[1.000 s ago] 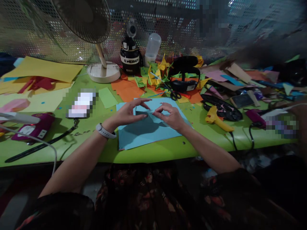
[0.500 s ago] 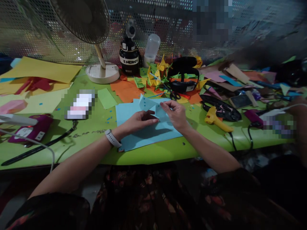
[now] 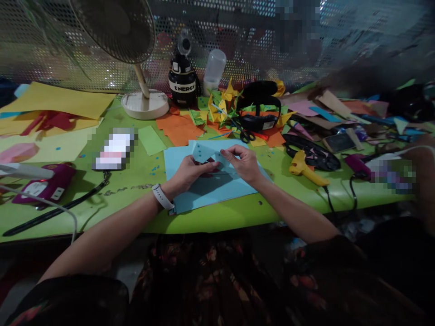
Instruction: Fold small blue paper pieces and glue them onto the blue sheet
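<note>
A folded light blue paper piece [image 3: 203, 151] with small dark holes or dots is held between my two hands. My left hand [image 3: 194, 173], with a pale band at the wrist, grips its left and lower side with thumb and fingers. My right hand [image 3: 242, 162] pinches the paper's right part between thumb and forefinger. Some of the folds are hidden behind my fingers. Under both hands lies a stack of light blue paper sheets [image 3: 200, 199] at the table's front edge.
The green table [image 3: 136, 213] carries a phone [image 3: 115, 148], a fan [image 3: 144, 106], a dark bottle [image 3: 182, 86] and orange paper sheets [image 3: 180, 129]. Scissors [image 3: 246, 136] lie behind my hands, a yellow glue gun [image 3: 307, 171] to the right. Another person's arm [image 3: 426, 181] is at far right.
Both hands have drawn slightly leftward and closer together. The blue paper's upper tip has tilted down, and the paper now sits lower between my fingers.
</note>
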Tool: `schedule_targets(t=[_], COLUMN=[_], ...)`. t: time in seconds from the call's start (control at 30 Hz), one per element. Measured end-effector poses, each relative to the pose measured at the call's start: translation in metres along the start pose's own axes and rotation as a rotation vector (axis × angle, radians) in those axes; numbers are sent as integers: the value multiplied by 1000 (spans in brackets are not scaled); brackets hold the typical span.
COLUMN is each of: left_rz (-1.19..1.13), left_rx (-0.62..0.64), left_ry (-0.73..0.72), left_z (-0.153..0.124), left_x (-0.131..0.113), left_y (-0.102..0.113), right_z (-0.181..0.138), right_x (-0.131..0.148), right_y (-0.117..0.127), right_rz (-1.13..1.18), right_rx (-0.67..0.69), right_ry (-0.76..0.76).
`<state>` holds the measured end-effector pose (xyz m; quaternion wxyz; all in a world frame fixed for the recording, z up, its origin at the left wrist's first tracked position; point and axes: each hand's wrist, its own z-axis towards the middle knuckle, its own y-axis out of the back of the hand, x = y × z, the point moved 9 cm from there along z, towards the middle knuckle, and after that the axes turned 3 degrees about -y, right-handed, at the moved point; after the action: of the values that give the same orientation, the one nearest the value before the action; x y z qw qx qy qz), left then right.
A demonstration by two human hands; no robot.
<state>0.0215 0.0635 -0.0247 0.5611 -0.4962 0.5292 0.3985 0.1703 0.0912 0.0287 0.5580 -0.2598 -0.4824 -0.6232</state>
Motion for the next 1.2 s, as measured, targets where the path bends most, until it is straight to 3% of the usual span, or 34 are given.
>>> schedule_targets(t=[0.4, 0.67, 0.77, 0.9, 0.97, 1.07, 1.2], left_rz=[-71, -102, -136, -160, -159, -154, -138], left_rx=[19, -40, -54, -67, -86, -99, -121], left_ry=[35, 22, 39, 14, -12, -43, -75], left_z=[-1, -2, -1, 1, 1, 1, 2], left_x=[2, 1, 4, 2, -2, -8, -12], left_y=[-4, 0, 2, 6, 7, 8, 11], right_z=[2, 4, 9, 7, -2, -28, -64], right_x=[-1, 2, 6, -4, -16, -39, -71], right_y=[-5, 16, 49, 114, 148, 198, 230], right_rz=[-9, 12, 40, 6, -92, -566, -1100], right_rx=[52, -112, -274, -424, -406, -323, -74], right_ry=[-4, 26, 41, -15, -72, -199, -266])
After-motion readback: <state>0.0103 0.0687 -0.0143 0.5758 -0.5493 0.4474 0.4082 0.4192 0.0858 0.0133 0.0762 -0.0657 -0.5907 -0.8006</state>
